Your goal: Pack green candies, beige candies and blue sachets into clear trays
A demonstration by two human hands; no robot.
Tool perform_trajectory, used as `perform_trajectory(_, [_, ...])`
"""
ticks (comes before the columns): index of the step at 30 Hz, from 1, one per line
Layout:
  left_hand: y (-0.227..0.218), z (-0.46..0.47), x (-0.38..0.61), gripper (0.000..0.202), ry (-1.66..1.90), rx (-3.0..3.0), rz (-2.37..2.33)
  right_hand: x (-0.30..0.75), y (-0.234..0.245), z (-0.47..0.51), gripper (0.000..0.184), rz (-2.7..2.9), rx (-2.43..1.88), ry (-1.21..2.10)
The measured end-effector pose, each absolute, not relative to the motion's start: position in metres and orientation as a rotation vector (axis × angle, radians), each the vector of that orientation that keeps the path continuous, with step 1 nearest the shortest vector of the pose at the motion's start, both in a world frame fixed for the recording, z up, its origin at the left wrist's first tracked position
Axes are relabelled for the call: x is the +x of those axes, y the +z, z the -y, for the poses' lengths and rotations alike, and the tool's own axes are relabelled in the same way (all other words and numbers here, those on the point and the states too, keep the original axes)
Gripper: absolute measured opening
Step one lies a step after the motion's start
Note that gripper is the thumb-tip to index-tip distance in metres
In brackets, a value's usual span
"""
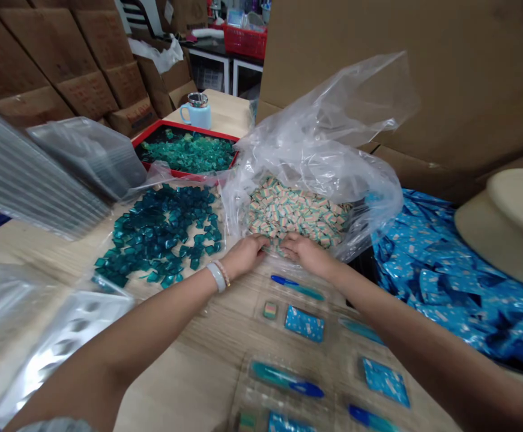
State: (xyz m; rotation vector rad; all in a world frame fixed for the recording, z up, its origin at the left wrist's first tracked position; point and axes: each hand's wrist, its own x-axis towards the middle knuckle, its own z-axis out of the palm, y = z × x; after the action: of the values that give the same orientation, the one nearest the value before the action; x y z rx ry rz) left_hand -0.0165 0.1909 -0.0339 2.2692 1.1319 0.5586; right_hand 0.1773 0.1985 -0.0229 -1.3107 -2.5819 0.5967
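A clear plastic bag (315, 165) lies spread at the centre, its mouth toward me. In it is a heap of small striped blocks (297, 210), pink, cream and green, which look like erasers. My left hand (245, 255) reaches the heap's near edge with curled fingers, a band and bracelet on the wrist. Just right of it, my right hand (306, 252) also has its fingers bent into the near edge. What either hand pinches is hidden. Below them are clear blister trays with a blue-and-teal pen (297, 288), one striped block (270, 309) and a blue patterned packet (305, 323).
Loose dark teal pieces (162, 228) lie on plastic to the left. Behind them are a red-rimmed tray (153, 129) of green pieces and a blue mug (197, 111). Stacked clear trays (27, 174) lean at far left. Blue packets (441, 282) pile up at right, beside cardboard (378, 60).
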Motion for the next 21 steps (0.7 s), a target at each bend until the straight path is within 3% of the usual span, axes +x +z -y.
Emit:
perform_trajectory(16, [-0.034, -0.191, -0.011, 0.019, 0.639, 2.151, -1.115, 0.169, -0.012, -0.195, 0.026, 2.421, -1.323, 0.626])
perform_trajectory(18, [-0.031, -0.193, -0.004, 0.019, 0.76, 1.981, -1.116, 0.165, -0.009, -0.19, 0.022, 2.318, -1.306, 0.682])
perform_trajectory(21, [-0.022, -0.199, 0.012, 0.036, 0.849, 1.584, -1.119, 0.169, -0.004, -0.19, 0.01, 2.054, -1.355, 0.831])
